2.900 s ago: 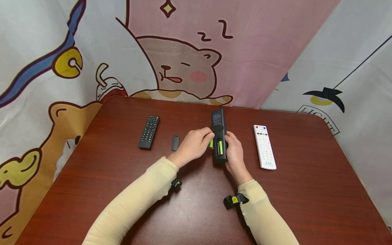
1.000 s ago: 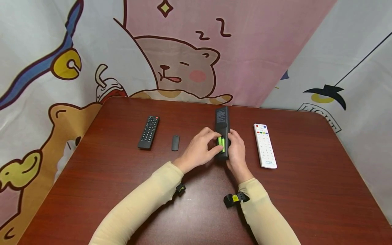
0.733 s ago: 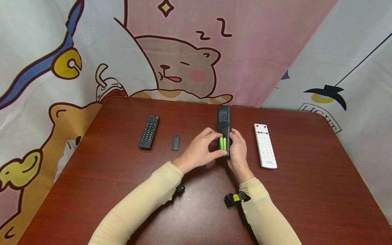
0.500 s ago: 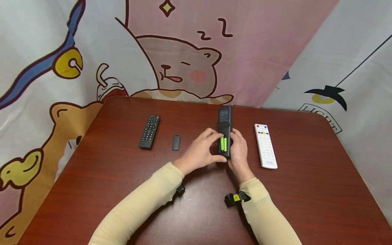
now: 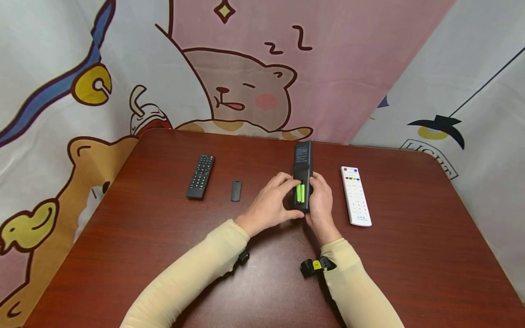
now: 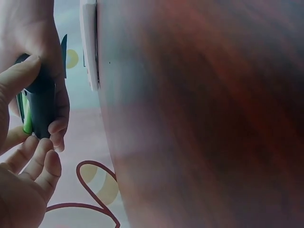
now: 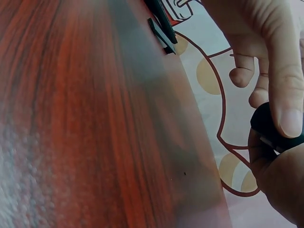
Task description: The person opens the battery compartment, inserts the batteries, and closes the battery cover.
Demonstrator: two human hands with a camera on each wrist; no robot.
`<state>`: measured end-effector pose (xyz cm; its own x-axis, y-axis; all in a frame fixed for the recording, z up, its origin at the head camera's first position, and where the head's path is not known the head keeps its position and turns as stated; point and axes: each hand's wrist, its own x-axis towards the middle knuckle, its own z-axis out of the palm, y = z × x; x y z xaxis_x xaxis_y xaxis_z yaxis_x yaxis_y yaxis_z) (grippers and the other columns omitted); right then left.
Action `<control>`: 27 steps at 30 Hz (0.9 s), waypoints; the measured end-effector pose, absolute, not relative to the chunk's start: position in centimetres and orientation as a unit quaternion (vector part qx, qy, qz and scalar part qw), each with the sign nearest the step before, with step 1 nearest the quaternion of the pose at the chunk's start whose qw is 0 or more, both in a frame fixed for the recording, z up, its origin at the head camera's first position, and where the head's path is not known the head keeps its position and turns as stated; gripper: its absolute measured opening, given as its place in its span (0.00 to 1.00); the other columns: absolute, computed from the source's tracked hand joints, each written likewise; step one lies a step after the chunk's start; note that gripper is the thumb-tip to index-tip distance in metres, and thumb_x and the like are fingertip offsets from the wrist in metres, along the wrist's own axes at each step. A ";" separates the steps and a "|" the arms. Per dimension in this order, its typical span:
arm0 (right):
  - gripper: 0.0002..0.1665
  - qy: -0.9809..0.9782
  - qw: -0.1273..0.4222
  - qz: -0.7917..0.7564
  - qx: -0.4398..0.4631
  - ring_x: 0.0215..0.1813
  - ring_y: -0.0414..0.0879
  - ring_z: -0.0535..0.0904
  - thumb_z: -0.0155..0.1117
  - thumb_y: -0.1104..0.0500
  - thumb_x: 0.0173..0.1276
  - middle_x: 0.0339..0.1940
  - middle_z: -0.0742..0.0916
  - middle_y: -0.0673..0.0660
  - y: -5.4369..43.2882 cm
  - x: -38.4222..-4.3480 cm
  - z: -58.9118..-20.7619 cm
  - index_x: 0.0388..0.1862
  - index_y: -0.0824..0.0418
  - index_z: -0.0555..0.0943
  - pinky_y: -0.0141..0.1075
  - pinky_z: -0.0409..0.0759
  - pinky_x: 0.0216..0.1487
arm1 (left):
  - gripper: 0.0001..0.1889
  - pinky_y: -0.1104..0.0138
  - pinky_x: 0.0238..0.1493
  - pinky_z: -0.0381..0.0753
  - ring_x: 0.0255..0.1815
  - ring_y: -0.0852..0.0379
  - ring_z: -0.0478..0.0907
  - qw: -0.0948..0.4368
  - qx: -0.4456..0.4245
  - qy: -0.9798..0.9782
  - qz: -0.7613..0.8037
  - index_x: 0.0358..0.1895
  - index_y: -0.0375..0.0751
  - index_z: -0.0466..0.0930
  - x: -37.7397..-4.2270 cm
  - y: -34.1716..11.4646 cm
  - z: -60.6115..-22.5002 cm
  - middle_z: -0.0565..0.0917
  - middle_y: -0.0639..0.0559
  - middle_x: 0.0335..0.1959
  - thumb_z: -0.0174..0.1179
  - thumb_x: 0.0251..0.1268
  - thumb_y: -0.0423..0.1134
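Note:
A black remote control (image 5: 302, 157) lies back side up in the right hand (image 5: 321, 202), whose fingers wrap its right side. Two green batteries (image 5: 302, 193) sit side by side in its uncovered battery compartment. The left hand (image 5: 270, 203) spans the lower part from the left: its thumb touches the bottom end and its index fingertip is at the upper end of the left battery. In the left wrist view, a green battery (image 6: 27, 114) shows between that thumb and index finger, along the remote. The right wrist view shows the remote's dark end (image 7: 266, 126) under a thumb.
On the brown table (image 5: 262, 291), a small black battery cover (image 5: 235, 191) lies left of the hands. Farther left is another black remote (image 5: 200, 176), buttons up. A white remote (image 5: 355, 196) lies to the right. A cartoon-print curtain (image 5: 328, 68) hangs behind.
The left hand has brought the second battery from beside the remote into the compartment. Its thumb has slid down to the remote's bottom end. The held remote has shifted slightly right.

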<state>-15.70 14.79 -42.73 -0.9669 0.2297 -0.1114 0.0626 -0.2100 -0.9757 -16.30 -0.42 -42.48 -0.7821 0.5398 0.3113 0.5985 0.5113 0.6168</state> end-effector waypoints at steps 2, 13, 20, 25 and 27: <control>0.24 -0.625 0.052 0.770 -0.115 0.36 0.42 0.82 0.38 0.59 0.82 0.43 0.84 0.55 14.8 -15.6 -42.7 0.67 0.67 0.74 0.33 0.82 0.35 | 0.40 0.58 0.60 0.79 0.59 0.53 0.74 0.043 -0.328 -0.868 -0.371 0.68 0.39 0.77 -16.3 -0.4 -42.6 0.74 0.49 0.60 0.82 0.51 0.48; 0.24 -0.627 0.053 0.768 -0.117 0.36 0.44 0.81 0.38 0.59 0.82 0.44 0.84 0.56 14.8 -15.6 -42.6 0.67 0.65 0.75 0.33 0.81 0.34 | 0.41 0.59 0.58 0.80 0.60 0.53 0.74 0.052 -0.335 -0.877 -0.340 0.70 0.38 0.75 -16.2 -0.2 -42.9 0.73 0.48 0.61 0.79 0.55 0.50; 0.24 -0.629 0.050 0.766 -0.122 0.38 0.43 0.82 0.38 0.59 0.83 0.45 0.83 0.56 14.9 -15.5 -42.7 0.67 0.65 0.75 0.32 0.82 0.35 | 0.41 0.62 0.55 0.80 0.59 0.54 0.73 0.048 -0.340 -0.883 -0.320 0.72 0.37 0.73 -16.1 -0.2 -43.0 0.72 0.48 0.62 0.77 0.58 0.52; 0.24 -0.624 0.051 0.770 -0.121 0.37 0.41 0.82 0.38 0.59 0.83 0.46 0.84 0.57 14.9 -15.6 -42.5 0.66 0.65 0.75 0.32 0.83 0.35 | 0.41 0.62 0.57 0.80 0.61 0.53 0.72 0.047 -0.343 -0.888 -0.303 0.74 0.37 0.72 -16.0 -0.1 -42.9 0.71 0.47 0.63 0.75 0.61 0.53; 0.24 -0.622 0.052 0.772 -0.120 0.37 0.41 0.82 0.38 0.59 0.83 0.47 0.84 0.56 14.9 -15.6 -42.5 0.66 0.66 0.74 0.32 0.83 0.36 | 0.41 0.62 0.57 0.80 0.62 0.53 0.71 0.049 -0.347 -0.889 -0.294 0.75 0.37 0.70 -16.0 0.0 -42.8 0.71 0.47 0.63 0.74 0.62 0.53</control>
